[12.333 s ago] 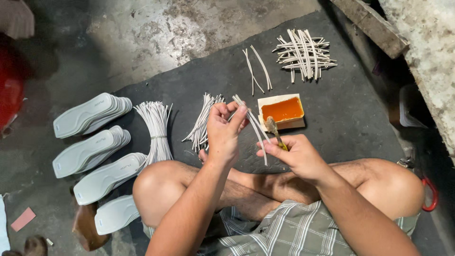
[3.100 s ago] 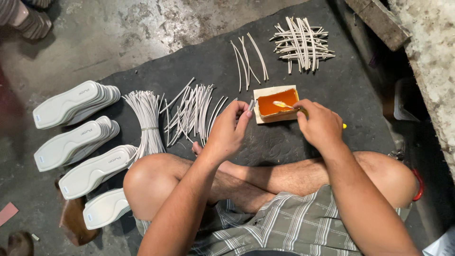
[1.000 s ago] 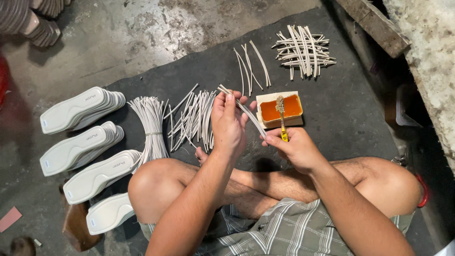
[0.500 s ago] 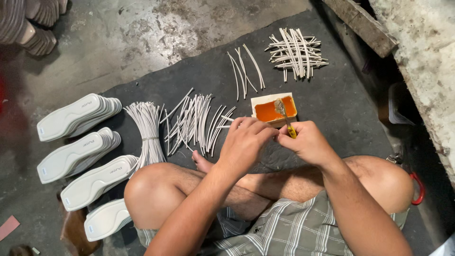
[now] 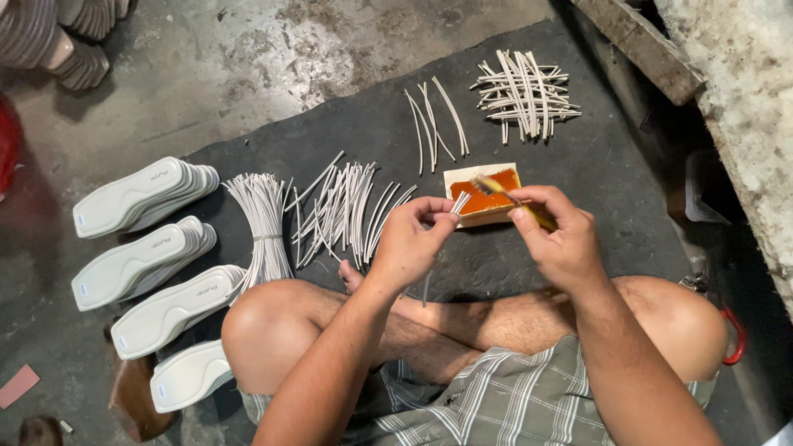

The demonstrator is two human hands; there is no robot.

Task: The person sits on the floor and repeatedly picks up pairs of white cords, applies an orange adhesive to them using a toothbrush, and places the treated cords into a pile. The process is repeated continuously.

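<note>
Four stacks of pale grey foam insoles [image 5: 140,248] left of the hands; three loose white strips [image 5: 434,124] beyond; one orange glue tray [image 5: 483,194].

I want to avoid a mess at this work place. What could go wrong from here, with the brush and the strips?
1. The brush in the right hand looks wet with orange glue, and could drip on the mat or the bare legs.
2. The left hand pinches thin white strips close to the bristles, so glue may reach the fingers.
3. The open glue tray sits near both hands and might be knocked.
</note>
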